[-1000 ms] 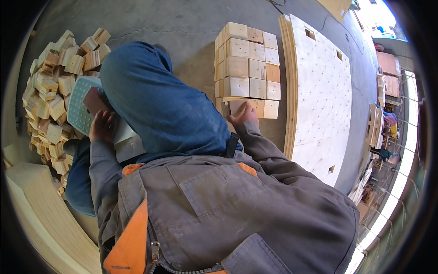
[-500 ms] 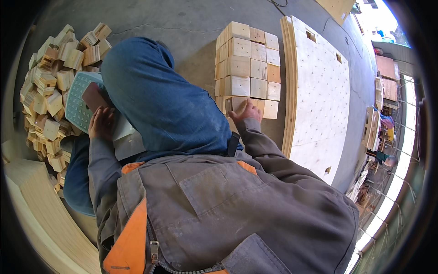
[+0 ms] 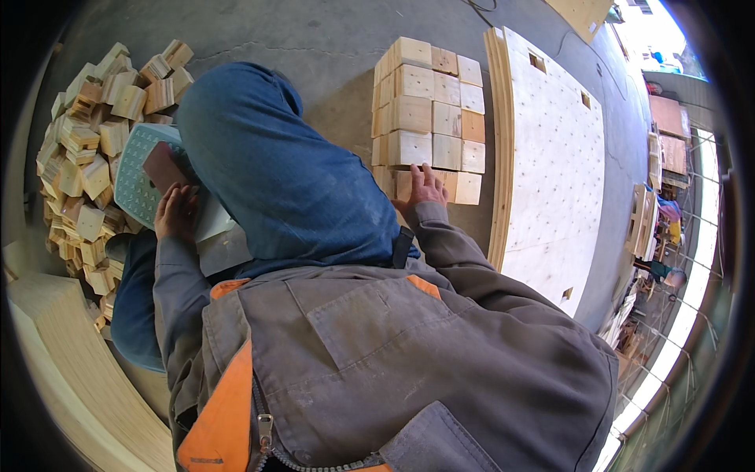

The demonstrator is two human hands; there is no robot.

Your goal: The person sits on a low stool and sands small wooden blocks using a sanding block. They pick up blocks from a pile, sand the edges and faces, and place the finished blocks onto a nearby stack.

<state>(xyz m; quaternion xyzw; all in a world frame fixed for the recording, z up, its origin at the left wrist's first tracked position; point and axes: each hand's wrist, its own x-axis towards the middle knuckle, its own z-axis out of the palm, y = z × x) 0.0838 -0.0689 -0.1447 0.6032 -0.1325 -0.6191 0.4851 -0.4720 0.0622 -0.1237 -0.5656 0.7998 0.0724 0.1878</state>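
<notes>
At the left, my left hand (image 3: 178, 211) has its fingers curled on the lower end of a reddish-brown flat rectangular piece (image 3: 163, 165). That piece lies over a pale teal plastic stool (image 3: 135, 189) with a raised pattern, partly hidden by my knee. My right hand (image 3: 425, 189) is on the near row of a stack of wooden blocks (image 3: 415, 114), its fingers stretched out and a little apart. Beneath and beside those fingers a wooden block (image 3: 403, 187) is partly covered. Nothing is gripped in my right hand.
A loose heap of wooden blocks (image 3: 94, 177) lies at the far left. Right of the stack is a thick pile of pale plywood panels (image 3: 550, 157) with small square holes. A large light wooden piece (image 3: 79, 370) curves at the lower left. A cable (image 3: 476, 9) lies on the floor.
The fingers of my right hand have straightened and come off their hold on the near-row block. My left hand and the reddish-brown piece stay almost as they were.
</notes>
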